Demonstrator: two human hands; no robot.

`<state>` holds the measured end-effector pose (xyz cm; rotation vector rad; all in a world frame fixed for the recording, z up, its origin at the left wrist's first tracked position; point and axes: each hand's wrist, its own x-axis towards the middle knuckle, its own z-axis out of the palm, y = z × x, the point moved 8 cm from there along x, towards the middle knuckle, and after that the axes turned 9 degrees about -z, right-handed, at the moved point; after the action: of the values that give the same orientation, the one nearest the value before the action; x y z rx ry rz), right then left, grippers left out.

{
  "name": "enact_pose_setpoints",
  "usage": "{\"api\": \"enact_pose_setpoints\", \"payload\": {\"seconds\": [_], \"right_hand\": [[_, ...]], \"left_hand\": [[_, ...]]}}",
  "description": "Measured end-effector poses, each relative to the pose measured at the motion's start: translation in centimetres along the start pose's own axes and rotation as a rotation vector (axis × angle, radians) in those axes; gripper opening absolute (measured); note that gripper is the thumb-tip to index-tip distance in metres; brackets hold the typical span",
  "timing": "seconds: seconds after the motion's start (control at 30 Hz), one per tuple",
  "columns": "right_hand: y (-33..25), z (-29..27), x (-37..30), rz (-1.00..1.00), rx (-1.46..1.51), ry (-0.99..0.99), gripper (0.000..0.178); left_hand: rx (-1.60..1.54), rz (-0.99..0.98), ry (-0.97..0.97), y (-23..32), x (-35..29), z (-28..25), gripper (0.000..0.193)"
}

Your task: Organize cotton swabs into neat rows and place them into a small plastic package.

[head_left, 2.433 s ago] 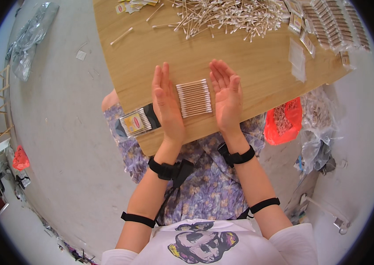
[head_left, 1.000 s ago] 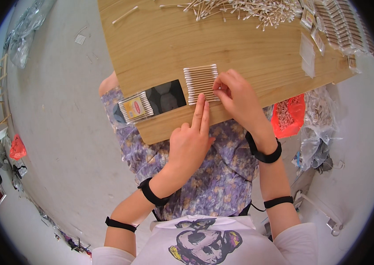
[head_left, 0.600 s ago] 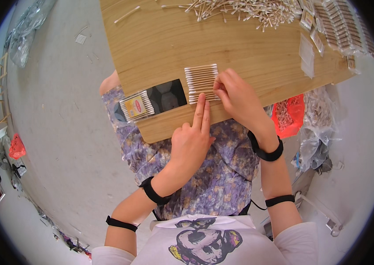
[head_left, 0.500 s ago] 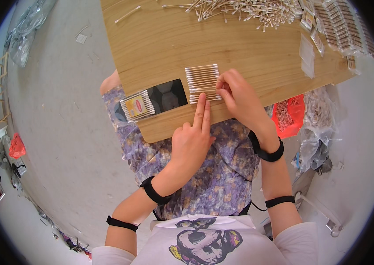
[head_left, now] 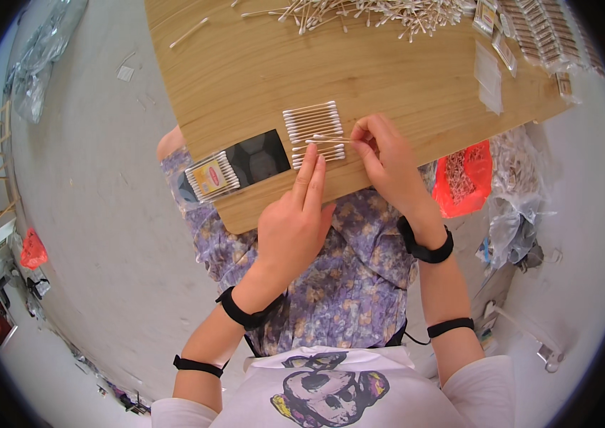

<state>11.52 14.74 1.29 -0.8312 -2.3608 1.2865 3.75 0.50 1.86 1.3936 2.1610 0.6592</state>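
A neat row of cotton swabs (head_left: 311,118) lies side by side on the wooden table (head_left: 259,85). My left hand (head_left: 288,232) has its index and middle fingers stretched out, the tips resting on the near end of that row. At the row's right edge, my right hand (head_left: 389,157) pinches cotton swabs (head_left: 338,139) between thumb and index finger; they look like two, reaching leftward over the others. To the left, a small clear pack of swabs (head_left: 213,177) with a yellow label lies beside a dark hexagon-patterned sheet (head_left: 258,158).
A loose heap of swabs (head_left: 381,10) covers the far side of the table, with one single swab (head_left: 189,33) at far left. Clear bags (head_left: 488,82) and stacked packs (head_left: 548,32) sit at far right. Below the table's right edge is a red bag (head_left: 463,178).
My right hand has drawn swabs up off the row, and their tips now show above it. My left fingers stay at the row's near end. The whole view has shifted slightly.
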Motion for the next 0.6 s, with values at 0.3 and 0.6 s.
{"api": "enact_pose_setpoints", "payload": {"seconds": [0.3, 0.6], "right_hand": [[-0.7, 1.7, 1.1, -0.028, 0.036, -0.039, 0.006], [0.9, -0.7, -0.4, 0.123, 0.042, 0.111, 0.006]], "left_hand": [[0.066, 0.023, -0.038, 0.6, 1.5, 0.1, 0.071], [0.117, 0.016, -0.02, 0.2, 1.6, 0.5, 0.073]]}}
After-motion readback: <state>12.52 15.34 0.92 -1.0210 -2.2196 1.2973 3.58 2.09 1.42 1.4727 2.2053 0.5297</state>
